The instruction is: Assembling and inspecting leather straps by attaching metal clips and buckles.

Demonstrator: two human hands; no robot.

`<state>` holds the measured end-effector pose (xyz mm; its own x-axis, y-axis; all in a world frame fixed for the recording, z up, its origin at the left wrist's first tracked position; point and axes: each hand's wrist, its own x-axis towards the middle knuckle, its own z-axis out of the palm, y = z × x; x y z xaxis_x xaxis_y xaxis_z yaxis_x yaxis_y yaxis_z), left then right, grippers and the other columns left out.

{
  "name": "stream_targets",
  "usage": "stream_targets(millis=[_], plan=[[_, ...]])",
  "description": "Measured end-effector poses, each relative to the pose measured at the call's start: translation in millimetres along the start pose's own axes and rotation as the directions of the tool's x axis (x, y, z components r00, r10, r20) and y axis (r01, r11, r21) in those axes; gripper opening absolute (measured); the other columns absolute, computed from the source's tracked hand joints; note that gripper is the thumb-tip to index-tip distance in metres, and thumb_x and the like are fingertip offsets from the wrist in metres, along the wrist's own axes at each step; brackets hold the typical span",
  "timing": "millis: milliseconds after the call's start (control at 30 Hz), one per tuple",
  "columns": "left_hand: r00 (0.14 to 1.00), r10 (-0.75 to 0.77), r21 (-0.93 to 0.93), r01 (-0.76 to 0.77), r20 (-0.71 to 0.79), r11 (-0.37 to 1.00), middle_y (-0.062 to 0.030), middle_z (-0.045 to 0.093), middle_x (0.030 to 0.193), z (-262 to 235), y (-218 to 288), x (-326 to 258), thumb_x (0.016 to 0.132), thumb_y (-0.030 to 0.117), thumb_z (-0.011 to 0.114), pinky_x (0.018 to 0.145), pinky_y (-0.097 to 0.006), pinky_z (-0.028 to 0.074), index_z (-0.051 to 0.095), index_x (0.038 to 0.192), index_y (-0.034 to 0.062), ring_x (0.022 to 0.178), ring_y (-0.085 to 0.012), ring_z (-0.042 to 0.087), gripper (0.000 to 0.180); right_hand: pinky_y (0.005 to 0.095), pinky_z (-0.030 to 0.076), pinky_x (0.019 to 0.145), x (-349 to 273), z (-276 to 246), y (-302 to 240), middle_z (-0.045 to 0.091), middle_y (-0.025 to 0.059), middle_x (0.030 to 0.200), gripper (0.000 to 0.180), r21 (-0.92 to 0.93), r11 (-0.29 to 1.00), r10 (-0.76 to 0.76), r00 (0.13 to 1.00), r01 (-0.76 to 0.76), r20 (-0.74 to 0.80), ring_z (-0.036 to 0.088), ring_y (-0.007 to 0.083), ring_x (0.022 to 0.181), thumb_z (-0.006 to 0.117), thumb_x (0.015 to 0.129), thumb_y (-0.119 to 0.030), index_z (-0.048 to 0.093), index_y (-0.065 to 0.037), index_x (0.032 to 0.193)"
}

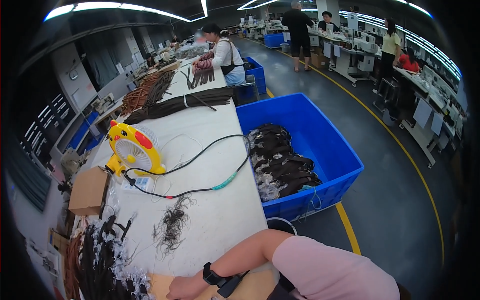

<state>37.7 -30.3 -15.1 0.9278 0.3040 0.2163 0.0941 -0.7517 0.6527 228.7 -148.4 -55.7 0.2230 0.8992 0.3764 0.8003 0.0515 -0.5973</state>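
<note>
At the lower edge my right hand (186, 288) is over a tan board (159, 284) on the table, below a pink sleeve and a black wrist strap. Its fingers look curled, but the picture cuts them off, and whatever they hold is hidden. My left hand is out of view. Beside the right hand lies a heap of dark brown strips (97, 255) with clear plastic bits among them. Farther up the white table (220, 220) is a loose tangle of dark threads (172, 227).
A yellow chick-shaped fan (131, 150), a black cable (200, 162) and a cardboard box (89, 191) stand or lie on the table. Right of it is a blue bin (330, 165) with dark bundles (282, 160). A co-worker (225, 55) sits beyond strip bundles (180, 104).
</note>
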Motion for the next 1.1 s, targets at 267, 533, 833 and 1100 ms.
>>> stream_targets(millis=[267, 533, 833, 1100], plan=[[0.996, -0.088, -0.003, 0.088, -0.002, 0.996, -0.0219, 0.068, 0.105, -4.7, 7.7, -3.0, 0.102, 0.021, 0.057, 0.091, -0.036, 0.048, 0.063, 0.113, -0.0089, 0.095, -0.0314, 0.061, 0.033, 0.0480, 0.045, 0.060, -2.1, 4.4, 1.1, 0.062, 0.0205, 0.072, 0.031, 0.060, 0.997, -0.036, 0.989, 0.045, -0.142, 0.059, 0.0413, 0.067, 0.059, 0.094, -0.033, 0.062, -0.003, 0.085], [0.993, -0.109, -0.002, 0.109, 0.044, 0.994, -0.0227, 0.067, 0.106, -6.7, 25.7, -2.8, 0.102, 0.021, 0.055, 0.092, -0.036, 0.047, 0.062, 0.113, -0.0095, 0.097, -0.0320, 0.060, 0.033, 0.0461, 0.045, 0.064, 1.5, 6.1, 11.7, 0.063, 0.0233, 0.078, 0.032, 0.125, 0.989, -0.064, 0.989, 0.080, -0.132, 0.059, 0.0386, 0.071, 0.058, 0.094, -0.030, 0.062, 0.001, 0.087], [0.993, -0.111, -0.037, 0.113, 0.031, 0.993, -0.0209, 0.067, 0.103, -5.5, 13.6, -3.1, 0.102, 0.021, 0.056, 0.091, -0.036, 0.047, 0.062, 0.112, -0.0091, 0.094, -0.0302, 0.059, 0.032, 0.0445, 0.045, 0.066, 1.6, 0.5, 5.4, 0.063, 0.0225, 0.078, 0.033, 0.223, 0.973, 0.088, 0.991, -0.063, -0.100, 0.057, 0.0343, 0.068, 0.059, 0.093, -0.029, 0.065, 0.004, 0.090], [0.993, -0.116, -0.084, 0.117, 0.015, 0.990, -0.0187, 0.067, 0.100, -3.8, 17.2, -5.0, 0.102, 0.019, 0.056, 0.089, -0.035, 0.048, 0.063, 0.110, -0.0085, 0.093, -0.0283, 0.059, 0.030, 0.0445, 0.045, 0.067, -0.5, -2.9, 3.3, 0.064, 0.0235, 0.081, 0.036, 0.245, 0.968, 0.081, 0.991, -0.053, -0.105, 0.057, 0.0342, 0.070, 0.057, 0.095, -0.030, 0.065, 0.006, 0.091]])
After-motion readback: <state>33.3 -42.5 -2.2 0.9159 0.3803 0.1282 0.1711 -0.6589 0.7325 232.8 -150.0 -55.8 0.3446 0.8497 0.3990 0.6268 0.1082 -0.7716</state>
